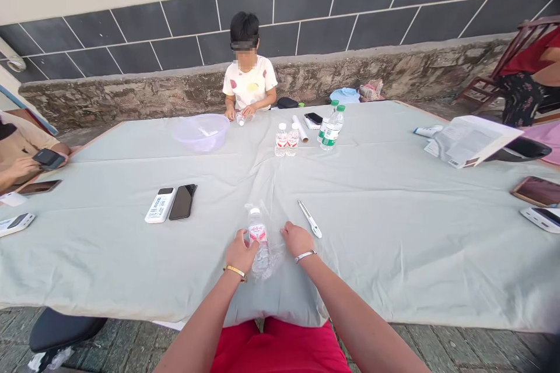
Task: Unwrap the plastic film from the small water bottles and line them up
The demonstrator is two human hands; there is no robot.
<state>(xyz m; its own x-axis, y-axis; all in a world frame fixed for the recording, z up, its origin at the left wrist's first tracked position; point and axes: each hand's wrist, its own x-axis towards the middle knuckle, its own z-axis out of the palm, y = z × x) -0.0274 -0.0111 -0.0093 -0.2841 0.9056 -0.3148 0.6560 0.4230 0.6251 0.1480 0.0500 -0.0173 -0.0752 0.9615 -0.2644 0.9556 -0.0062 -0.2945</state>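
Observation:
A small clear water bottle (258, 232) with a white cap and a pink-and-white label lies on the cloth before me. Clear plastic film (275, 256) is spread under and around it. My left hand (241, 252) grips the bottle's left side, thumb over its front below the label. On the other side, my right hand (297, 239) has its fingers curled in a pinch at the film's right edge, apart from the bottle. Just beyond that hand lies a white utility knife (310, 219).
Left of the bottle are a white power bank (160, 205) and a black phone (182, 201). Farther back stand two small bottles (286, 141), a film roll (300, 129), two green-capped bottles (331, 127) and a purple basin (202, 133). Across the table a person (249, 84) handles another bottle.

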